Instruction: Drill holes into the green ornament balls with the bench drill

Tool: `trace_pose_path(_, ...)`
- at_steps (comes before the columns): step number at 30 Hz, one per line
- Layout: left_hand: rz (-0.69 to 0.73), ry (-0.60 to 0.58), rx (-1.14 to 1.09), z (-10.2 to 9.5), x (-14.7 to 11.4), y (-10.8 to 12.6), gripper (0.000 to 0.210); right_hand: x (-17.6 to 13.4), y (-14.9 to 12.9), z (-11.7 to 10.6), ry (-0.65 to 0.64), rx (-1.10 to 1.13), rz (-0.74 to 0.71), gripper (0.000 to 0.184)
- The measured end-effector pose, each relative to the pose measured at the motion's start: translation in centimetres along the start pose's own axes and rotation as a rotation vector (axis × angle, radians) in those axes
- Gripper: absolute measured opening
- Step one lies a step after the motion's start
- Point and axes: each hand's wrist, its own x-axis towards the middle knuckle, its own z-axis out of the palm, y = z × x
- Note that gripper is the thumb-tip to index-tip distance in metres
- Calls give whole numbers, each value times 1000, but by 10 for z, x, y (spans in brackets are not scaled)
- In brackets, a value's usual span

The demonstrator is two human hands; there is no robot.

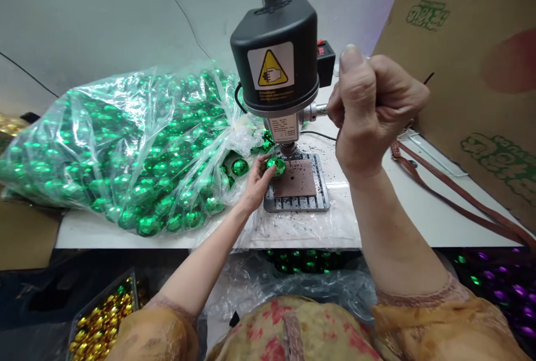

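Between the thumb and fingers of my left hand (253,189) is a shiny green faceted ball (276,166). It is at the left edge of a brown board (298,183), just below the head of a small black drill press (274,53). The bit itself cannot be made out. My right hand (371,107) is closed in a fist around the press's lever handle (320,109), raised to the right of the machine. Dark shavings are scattered over the slotted metal base (322,196) under the board. Another green ball (240,167) lies just left of my left hand.
A large clear plastic bag (125,143) of green balls fills the left of the white table (343,221). On the right are a brown strap (460,199) and a tall cardboard box (473,87). Below the table edge stands a container of gold balls (98,327); purple balls (500,294) are lower right.
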Motion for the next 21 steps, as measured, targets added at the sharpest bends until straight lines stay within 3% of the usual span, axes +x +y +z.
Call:
trace_pose_path(7,23,-19,40,4,-3,-6,52,0,2,0,-2,4,-16,45)
trace_pose_path(12,97,-80,185,-3,0,-1,43,-2,1,0,4,0,-6,46)
trace_pose_path(16,101,-145,244,-8,3,-1,49,-2,2,0,4,-15,11,47)
trace_pose_path(21,-1,-40,48,-3,3,-9,51,-2,0,0,8,-50,28,51)
